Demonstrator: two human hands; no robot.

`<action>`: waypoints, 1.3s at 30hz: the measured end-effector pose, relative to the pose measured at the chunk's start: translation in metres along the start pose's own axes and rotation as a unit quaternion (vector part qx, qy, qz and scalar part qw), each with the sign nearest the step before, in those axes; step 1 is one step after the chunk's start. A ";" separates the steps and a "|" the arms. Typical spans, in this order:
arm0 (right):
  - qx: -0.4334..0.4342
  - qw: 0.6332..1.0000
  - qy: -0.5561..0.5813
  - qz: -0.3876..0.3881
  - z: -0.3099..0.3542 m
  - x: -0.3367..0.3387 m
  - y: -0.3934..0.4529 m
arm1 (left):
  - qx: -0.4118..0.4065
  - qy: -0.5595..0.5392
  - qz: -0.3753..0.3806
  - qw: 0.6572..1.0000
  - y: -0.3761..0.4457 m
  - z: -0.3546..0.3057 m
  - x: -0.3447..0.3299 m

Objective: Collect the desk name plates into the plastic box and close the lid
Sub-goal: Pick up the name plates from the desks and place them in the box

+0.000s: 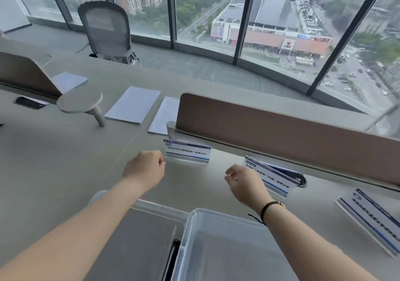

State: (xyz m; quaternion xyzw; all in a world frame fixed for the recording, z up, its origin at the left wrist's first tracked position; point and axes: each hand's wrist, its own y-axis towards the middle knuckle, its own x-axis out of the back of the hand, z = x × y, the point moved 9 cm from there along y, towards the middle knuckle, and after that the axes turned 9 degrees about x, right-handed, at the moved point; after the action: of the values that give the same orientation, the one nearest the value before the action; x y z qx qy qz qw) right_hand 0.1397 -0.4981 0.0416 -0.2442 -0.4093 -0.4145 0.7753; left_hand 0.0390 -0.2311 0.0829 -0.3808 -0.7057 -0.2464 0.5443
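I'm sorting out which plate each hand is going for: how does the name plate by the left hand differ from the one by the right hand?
The left name plate faces the camera squarely, fully visible; the middle name plate is turned at an angle and partly hidden behind the right hand. The left hand is at the left plate's end. Both are clear stands with white-and-blue cards, on the desk, not yet in the plastic box.

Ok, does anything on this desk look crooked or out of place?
Slightly. The name plate by the left hand stands square to the brown divider, but the middle name plate and the right name plate sit turned at an angle. The plastic box is open. Nothing looks spilled or damaged.
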 end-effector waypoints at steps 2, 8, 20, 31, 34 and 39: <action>-0.020 1.000 -0.017 0.004 0.001 -0.011 0.029 | -0.021 -0.002 0.008 1.000 0.039 0.005 -0.008; -0.072 0.997 -0.034 -0.011 0.004 -0.051 0.104 | -0.060 0.031 0.065 0.996 0.130 0.015 -0.055; -0.124 0.988 -0.087 0.022 -0.017 -0.103 0.167 | -0.115 0.063 0.073 0.989 0.195 0.020 -0.131; -0.136 0.986 -0.101 -0.003 -0.015 -0.107 0.150 | -0.173 0.110 0.126 0.971 0.190 0.020 -0.144; -0.130 0.987 -0.095 0.005 -0.015 -0.106 0.138 | -0.174 0.121 0.119 0.970 0.176 0.024 -0.142; -0.072 0.994 -0.086 -0.016 -0.007 -0.088 0.119 | -0.159 0.119 0.111 0.974 0.148 0.027 -0.126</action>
State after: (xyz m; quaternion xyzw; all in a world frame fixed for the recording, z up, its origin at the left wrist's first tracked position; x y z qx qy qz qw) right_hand 0.2148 -0.3997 -0.0409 -0.3276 -0.4475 -0.4323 0.7110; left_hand 0.1578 -0.1574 -0.0551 -0.5063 -0.5413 -0.3372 0.5805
